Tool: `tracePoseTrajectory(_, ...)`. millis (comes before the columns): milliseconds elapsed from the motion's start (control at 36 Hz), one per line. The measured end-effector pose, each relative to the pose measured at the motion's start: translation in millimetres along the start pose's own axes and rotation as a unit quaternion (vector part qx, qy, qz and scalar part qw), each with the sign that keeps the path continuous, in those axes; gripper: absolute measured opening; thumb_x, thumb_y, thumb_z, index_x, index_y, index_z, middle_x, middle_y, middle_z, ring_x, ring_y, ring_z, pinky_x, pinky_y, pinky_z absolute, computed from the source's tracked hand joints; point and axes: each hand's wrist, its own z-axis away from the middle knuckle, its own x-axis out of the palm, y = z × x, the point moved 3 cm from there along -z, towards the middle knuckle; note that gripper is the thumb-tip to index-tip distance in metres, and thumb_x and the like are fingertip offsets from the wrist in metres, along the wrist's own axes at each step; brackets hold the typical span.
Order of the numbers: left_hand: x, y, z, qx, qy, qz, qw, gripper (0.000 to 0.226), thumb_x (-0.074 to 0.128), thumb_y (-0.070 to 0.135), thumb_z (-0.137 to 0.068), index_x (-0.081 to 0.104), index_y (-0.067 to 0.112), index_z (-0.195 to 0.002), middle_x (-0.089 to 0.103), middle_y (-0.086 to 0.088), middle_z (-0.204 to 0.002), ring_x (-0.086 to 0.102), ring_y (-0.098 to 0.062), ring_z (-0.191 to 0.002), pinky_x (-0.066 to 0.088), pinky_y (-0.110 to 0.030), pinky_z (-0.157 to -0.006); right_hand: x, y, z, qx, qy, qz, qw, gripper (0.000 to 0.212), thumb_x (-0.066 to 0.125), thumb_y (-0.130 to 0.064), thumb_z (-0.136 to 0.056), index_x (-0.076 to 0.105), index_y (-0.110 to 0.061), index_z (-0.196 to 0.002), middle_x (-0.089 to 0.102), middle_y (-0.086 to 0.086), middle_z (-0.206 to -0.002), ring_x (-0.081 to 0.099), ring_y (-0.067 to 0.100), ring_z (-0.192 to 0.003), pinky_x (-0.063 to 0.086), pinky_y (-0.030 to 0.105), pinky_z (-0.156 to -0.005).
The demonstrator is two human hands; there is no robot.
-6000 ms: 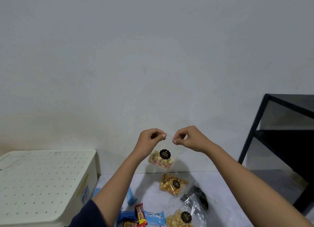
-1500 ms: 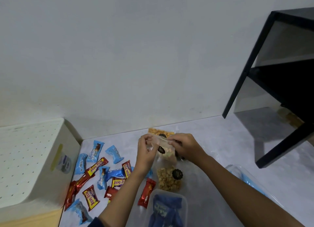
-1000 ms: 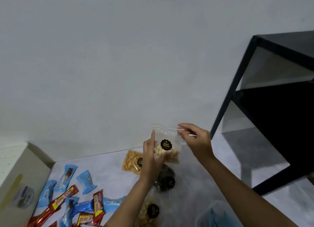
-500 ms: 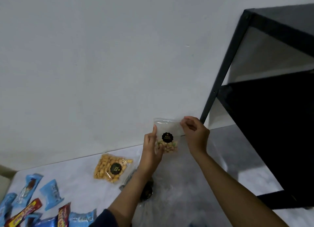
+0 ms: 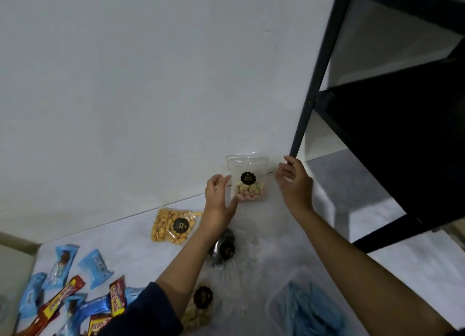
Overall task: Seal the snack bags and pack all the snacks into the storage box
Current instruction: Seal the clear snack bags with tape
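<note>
Now L hand (image 5: pixel 218 203) props bag (image 5: pixel 247 178).

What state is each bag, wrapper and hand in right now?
Pastel snack bag: upright in the air, left hand at its edge.
Right hand: open, beside the bag.
Orange snack bag: flat on the table.
Dark bag: lying on the table.
Candy wrappers: scattered, unpacked.

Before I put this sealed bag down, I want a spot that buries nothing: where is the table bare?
Bare table lies along the wall left of the orange snack bag, and right of the right hand toward the black shelf. The near-left corner is crowded with candy wrappers.
</note>
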Motion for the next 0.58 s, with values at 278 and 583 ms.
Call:
tracePoseTrajectory(278,17.6,17.7,33.8,0.0,-0.309,-0.058,0.949,0.036,0.051,0.027,-0.093,0.051,0.017,-0.128,0.052,-0.002,-0.133,0.042,-0.018,-0.125,0.031,-0.032,-0.108,-24.5,32.6,93.9,0.149,-0.143,0.149,0.967,0.04,0.068,-0.022,-0.084,0.052,-0.011,-0.12,0.061,0.006,-0.095,0.059,0.02,-0.091,0.043,0.023,-0.074)
tracePoseTrajectory(583,37.8,21.5,60.4,0.075,-0.395,-0.223,0.888,0.034,0.041,0.021,-0.093,0.051,0.025,-0.126,0.051,-0.002,-0.13,0.042,-0.022,-0.125,0.024,-0.044,-0.108,-18.8,42.2,139.8,0.157,-0.202,0.302,0.918,0.039,0.075,-0.021,-0.076,0.061,-0.01,-0.11,0.066,0.012,-0.103,0.062,0.025,-0.096,0.047,0.027,-0.079)
